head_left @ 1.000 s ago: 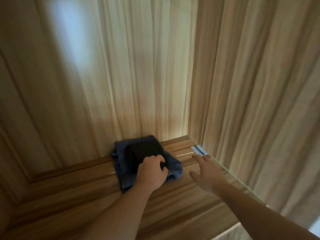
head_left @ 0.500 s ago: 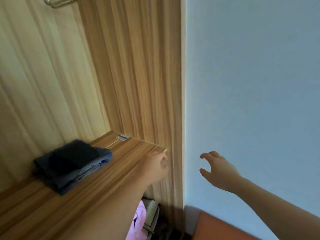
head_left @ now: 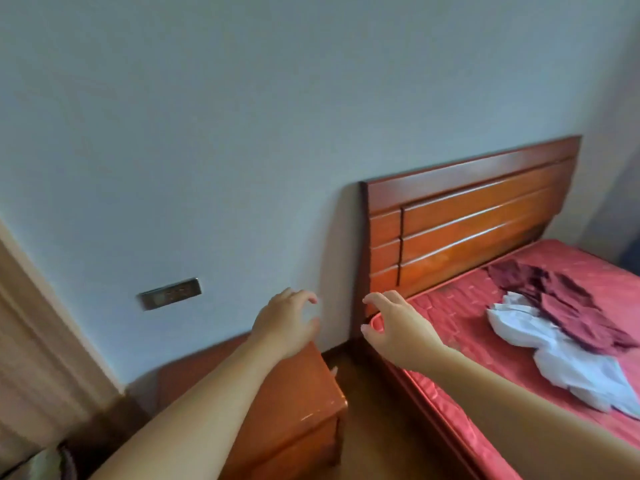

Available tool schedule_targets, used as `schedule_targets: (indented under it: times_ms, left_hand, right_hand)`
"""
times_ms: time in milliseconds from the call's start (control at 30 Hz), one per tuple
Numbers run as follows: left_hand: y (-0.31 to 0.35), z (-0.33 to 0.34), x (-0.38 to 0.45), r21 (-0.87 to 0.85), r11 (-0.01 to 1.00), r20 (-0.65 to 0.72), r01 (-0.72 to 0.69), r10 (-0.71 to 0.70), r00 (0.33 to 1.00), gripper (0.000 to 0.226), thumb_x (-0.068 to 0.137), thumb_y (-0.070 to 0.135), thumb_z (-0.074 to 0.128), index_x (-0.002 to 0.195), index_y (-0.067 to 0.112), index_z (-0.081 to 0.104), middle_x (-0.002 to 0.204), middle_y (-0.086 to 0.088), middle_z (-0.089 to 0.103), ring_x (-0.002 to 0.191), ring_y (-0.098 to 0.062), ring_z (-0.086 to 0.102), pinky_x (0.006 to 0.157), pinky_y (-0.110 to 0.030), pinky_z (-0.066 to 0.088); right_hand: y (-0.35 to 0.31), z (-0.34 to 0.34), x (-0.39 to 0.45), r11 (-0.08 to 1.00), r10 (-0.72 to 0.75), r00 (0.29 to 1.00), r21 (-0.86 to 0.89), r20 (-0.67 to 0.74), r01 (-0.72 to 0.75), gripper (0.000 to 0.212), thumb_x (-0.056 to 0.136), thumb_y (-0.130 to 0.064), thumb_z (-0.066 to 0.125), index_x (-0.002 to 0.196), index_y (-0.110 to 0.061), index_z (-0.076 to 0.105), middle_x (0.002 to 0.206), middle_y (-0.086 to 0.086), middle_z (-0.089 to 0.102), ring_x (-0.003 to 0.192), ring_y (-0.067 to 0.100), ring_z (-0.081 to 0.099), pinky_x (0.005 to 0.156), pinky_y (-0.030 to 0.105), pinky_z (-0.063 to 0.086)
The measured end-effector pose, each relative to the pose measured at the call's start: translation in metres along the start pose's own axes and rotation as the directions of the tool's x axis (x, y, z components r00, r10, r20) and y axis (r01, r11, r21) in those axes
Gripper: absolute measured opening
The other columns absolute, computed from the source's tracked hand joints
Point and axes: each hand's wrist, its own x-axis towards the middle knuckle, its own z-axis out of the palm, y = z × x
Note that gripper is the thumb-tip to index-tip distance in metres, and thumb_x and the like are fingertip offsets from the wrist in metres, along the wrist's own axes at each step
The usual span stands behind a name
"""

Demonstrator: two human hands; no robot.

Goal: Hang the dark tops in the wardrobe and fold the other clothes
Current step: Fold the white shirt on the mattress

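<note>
Two garments lie crumpled on the red bed (head_left: 453,310) at the right: a dark maroon garment (head_left: 561,299) and, partly under it, a white garment (head_left: 575,362). My left hand (head_left: 287,323) hovers in mid-air over the nightstand, fingers spread and curled, holding nothing. My right hand (head_left: 398,323) floats at the bed's near corner, also empty with fingers apart, well to the left of the clothes. The wardrobe's wooden edge (head_left: 31,327) shows only at the far left; its shelf and the folded blue clothes are out of view.
A reddish wooden nightstand (head_left: 294,407) stands between wardrobe and bed. The bed's wooden headboard (head_left: 467,220) rests against the pale wall, which carries a switch panel (head_left: 170,293). A bag-like item (head_left: 45,462) sits at the bottom left corner.
The view has swung right from the wardrobe shelf to the bed. My left hand let go of the folded dark clothes on the shelf, and both hands now hang empty in the air.
</note>
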Motion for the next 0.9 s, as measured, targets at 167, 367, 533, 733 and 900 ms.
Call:
schedule_targets:
  times_ms: [167,367,533,733,900]
  left_hand:
    - [0.129,0.074,-0.015,-0.055,0.983,0.121,-0.173,0.178,0.977,0.030,0.083,0.040,0.060,0.112,0.035,0.060,0.118,0.011,0.056,0.107,-0.014,0.056,0.090,-0.035,0.049]
    - [0.293,0.158,-0.061,-0.119,0.944,0.231,-0.309,0.329,0.915,0.028,0.084,0.039,0.062,0.112,0.035,0.060,0.116,0.012,0.056,0.108,-0.010,0.054,0.090,-0.031,0.048]
    - [0.398,0.213,-0.091,-0.142,0.912,0.326,-0.385,0.411,0.851,0.031,0.085,0.038,0.061,0.115,0.032,0.060,0.115,0.010,0.055,0.110,-0.012,0.053,0.092,-0.035,0.049]
    - [0.450,0.256,-0.070,-0.141,0.904,0.373,-0.403,0.426,0.824,0.034,0.084,0.040,0.060,0.118,0.032,0.059,0.122,0.010,0.054,0.113,-0.012,0.052,0.093,-0.035,0.048]
    - [0.459,0.302,-0.014,-0.141,0.911,0.394,-0.386,0.410,0.823,0.035,0.084,0.039,0.060,0.119,0.032,0.058,0.123,0.009,0.054,0.114,-0.014,0.052,0.094,-0.037,0.049]
  right_hand:
    - [0.095,-0.051,-0.114,0.978,0.210,0.974,0.009,-0.080,-0.210,0.044,0.087,-0.046,0.051,0.129,-0.037,0.044,0.125,-0.011,0.045,0.113,0.014,0.052,0.081,0.030,0.048]
    - [0.207,-0.122,-0.270,0.914,0.401,0.905,-0.006,-0.145,-0.406,0.047,0.086,-0.045,0.055,0.130,-0.033,0.044,0.124,-0.011,0.044,0.111,0.012,0.050,0.077,0.029,0.046]
    - [0.276,-0.166,-0.361,0.834,0.544,0.819,0.010,-0.184,-0.552,0.050,0.086,-0.045,0.056,0.133,-0.034,0.044,0.133,-0.012,0.041,0.118,0.014,0.048,0.081,0.031,0.048]
    - [0.337,-0.188,-0.373,0.779,0.620,0.766,0.019,-0.167,-0.626,0.052,0.084,-0.044,0.056,0.133,-0.035,0.041,0.126,-0.009,0.043,0.111,0.016,0.050,0.078,0.033,0.049]
    - [0.393,-0.189,-0.341,0.752,0.651,0.745,-0.009,-0.147,-0.659,0.047,0.085,-0.043,0.056,0.129,-0.035,0.044,0.127,-0.009,0.044,0.115,0.015,0.050,0.082,0.033,0.049]
